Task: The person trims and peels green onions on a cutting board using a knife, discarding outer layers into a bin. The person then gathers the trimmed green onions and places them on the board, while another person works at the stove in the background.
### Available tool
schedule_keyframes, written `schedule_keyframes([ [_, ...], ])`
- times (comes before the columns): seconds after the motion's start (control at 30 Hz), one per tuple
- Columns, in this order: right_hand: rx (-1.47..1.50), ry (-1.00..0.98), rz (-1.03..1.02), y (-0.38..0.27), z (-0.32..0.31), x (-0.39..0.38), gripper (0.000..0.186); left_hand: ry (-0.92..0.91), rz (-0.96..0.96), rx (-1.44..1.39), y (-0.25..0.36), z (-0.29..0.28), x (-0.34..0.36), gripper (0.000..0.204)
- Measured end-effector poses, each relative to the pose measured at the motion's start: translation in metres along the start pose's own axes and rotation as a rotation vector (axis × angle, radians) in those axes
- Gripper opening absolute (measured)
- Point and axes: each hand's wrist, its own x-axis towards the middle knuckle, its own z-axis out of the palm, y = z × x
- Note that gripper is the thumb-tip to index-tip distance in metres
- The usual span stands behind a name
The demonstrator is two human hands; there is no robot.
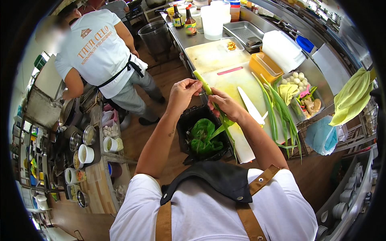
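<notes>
A leek (206, 87) with a pale stem and hanging green leaves is held above a bin. My right hand (226, 105) wraps around its middle. Beside the upper stem, my left hand (185, 94) is closed with fingertips pinched against the leek; whether they grip a thin outer layer is too small to tell. Right of my hands, a white-bladed knife (250, 105) lies on the white cutting board (241, 138). More long green leek leaves (284, 116) lie across the board's right side, their tips hanging over the near edge.
The black-lined bin (185, 138) holds a green plastic bag (203, 134). A yellow container (265, 67) and a tray of vegetables (309, 102) stand right. Sauce bottles (189, 22) are at the back. A co-worker (100, 52) stands left, by a counter of white tubs (86, 154).
</notes>
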Motion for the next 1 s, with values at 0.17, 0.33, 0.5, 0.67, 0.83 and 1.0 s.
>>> schedule_keyframes([
  [0.17, 0.032, -0.022, 0.069, 0.004, -0.012, 0.009, 0.034, 0.280, 0.162, 0.058, -0.010, -0.010, 0.007, 0.020],
  [0.33, 0.133, 0.041, 0.109, -0.011, -0.031, 0.007, 0.033, 0.451, 0.181, 0.234, -0.042, -0.064, 0.012, 0.028],
  [0.5, -0.087, 0.069, 0.105, -0.010, -0.046, 0.018, 0.032, 0.205, 0.161, 0.920, -0.055, -0.030, -0.021, 0.033],
  [0.67, -0.282, 0.010, 0.181, -0.025, -0.059, 0.028, 0.037, 0.242, 0.502, 0.718, -0.017, -0.002, -0.006, 0.037],
  [0.83, -0.334, -0.126, 0.286, -0.064, -0.098, 0.042, 0.032, 0.250, 0.881, 0.842, 0.025, 0.038, 0.029, 0.032],
  [1.0, -0.499, -0.100, 0.303, -0.094, -0.113, 0.035, 0.028, 0.149, 0.953, 0.896, 0.035, 0.062, 0.055, 0.014],
])
